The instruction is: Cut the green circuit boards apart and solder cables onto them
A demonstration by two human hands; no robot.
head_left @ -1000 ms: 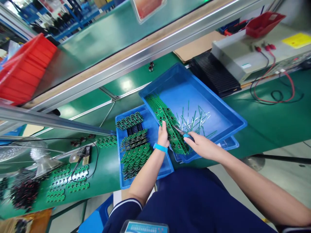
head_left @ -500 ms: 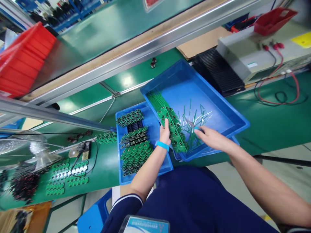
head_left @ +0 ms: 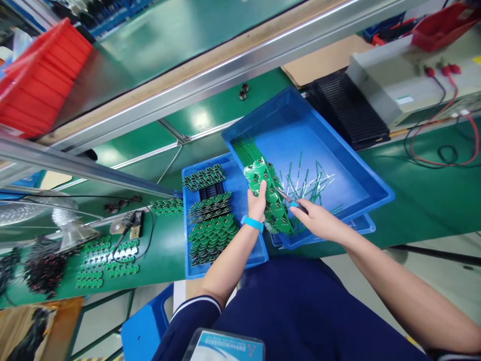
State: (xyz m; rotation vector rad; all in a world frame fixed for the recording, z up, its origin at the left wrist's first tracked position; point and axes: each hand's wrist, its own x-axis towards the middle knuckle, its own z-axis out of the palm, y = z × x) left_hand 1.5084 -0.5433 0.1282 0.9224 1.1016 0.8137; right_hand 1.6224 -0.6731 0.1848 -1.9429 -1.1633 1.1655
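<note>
1. Firmly, the left hand (head_left: pixel 257 204) grips a strip of round green circuit boards (head_left: pixel 271 203) above a blue plastic tray (head_left: pixel 361 175).
2. Meanwhile, the right hand (head_left: pixel 319 223) closes on small blue-handled cutters (head_left: pixel 291 202), their tips at the strip.
3. Thin green offcuts (head_left: pixel 306 185) lie in the tray, which sits on the green bench (head_left: pixel 432 210).

Navy shirt (head_left: pixel 296 316), white-striped sleeve (head_left: pixel 195 306), teal wristband (head_left: pixel 252 223)

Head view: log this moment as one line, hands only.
left hand: holds green circuit board strip | right hand: holds blue-handled cutters | over: blue plastic tray
</note>
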